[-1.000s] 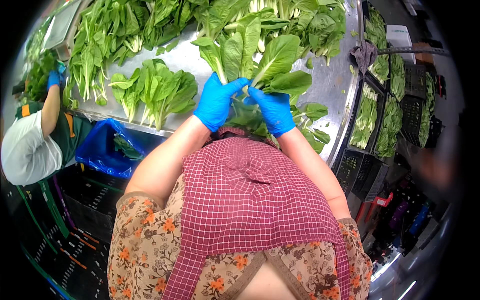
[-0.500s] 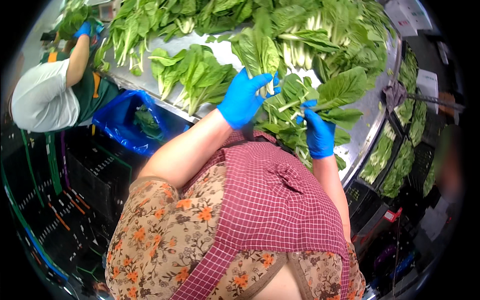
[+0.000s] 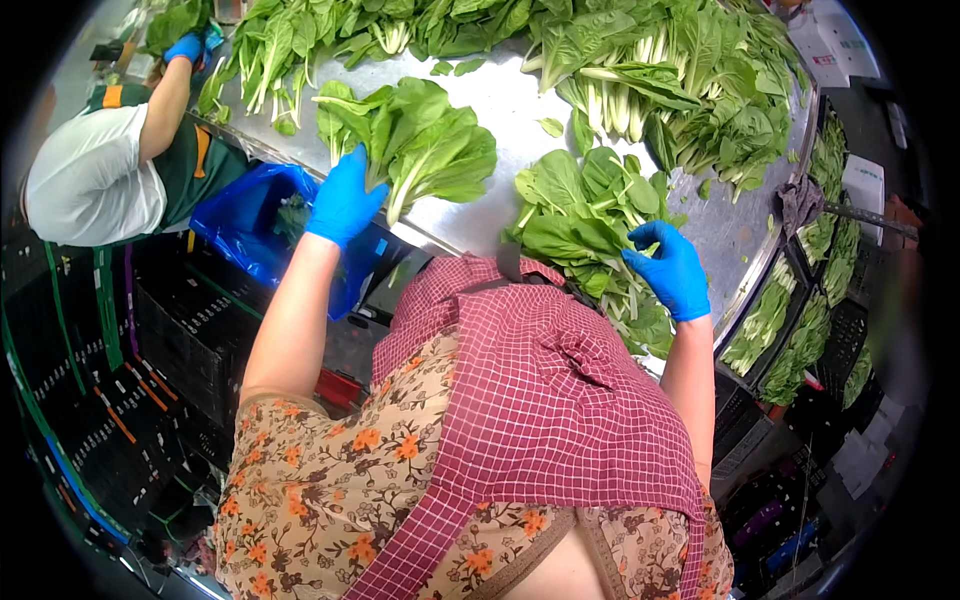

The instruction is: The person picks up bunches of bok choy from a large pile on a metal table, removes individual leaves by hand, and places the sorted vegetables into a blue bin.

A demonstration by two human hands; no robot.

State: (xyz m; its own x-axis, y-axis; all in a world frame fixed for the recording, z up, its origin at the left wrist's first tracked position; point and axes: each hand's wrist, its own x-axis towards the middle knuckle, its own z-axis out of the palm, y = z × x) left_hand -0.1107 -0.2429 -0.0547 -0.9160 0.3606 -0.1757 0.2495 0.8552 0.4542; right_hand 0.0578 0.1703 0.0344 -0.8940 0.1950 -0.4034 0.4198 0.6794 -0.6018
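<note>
1. While the left hand (image 3: 345, 203) touches the leafy bunch (image 3: 430, 140), upper centre-left, I can't tell its grip.
2. Right hand (image 3: 640, 248) gapes beside loose greens (image 3: 575, 215), centre-right.
3. Leaves (image 3: 462, 155) look light, bruisable; stems (image 3: 403, 192) suit holding.

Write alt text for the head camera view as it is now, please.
From above, a person's blue-gloved left hand is at a bunch of leafy greens on a metal table, the gloved right hand at the right edge of a looser pile. More greens heap the far side; a co-worker is at left.
</note>
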